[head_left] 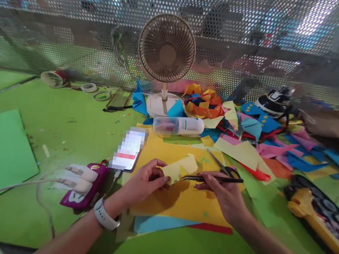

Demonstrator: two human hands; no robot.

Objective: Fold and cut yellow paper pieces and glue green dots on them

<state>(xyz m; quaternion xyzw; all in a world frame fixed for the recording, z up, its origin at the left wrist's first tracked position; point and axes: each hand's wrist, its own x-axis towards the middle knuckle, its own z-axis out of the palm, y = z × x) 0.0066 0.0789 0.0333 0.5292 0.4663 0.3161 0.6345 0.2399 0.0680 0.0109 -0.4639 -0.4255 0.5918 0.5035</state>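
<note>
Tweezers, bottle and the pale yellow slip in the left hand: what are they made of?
Tweezers: probably metal with a black finish; the tips are thin, but the dark colour hides what's underneath.
Bottle: likely shiny plastic; one end is see-through.
Slip: probably paper, dull and thin-looking; it could be card.

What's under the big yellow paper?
Light-blue paper and red paper peek out along the near edge of the yellow sheet. The rest underneath is covered, so I can't tell.
</note>
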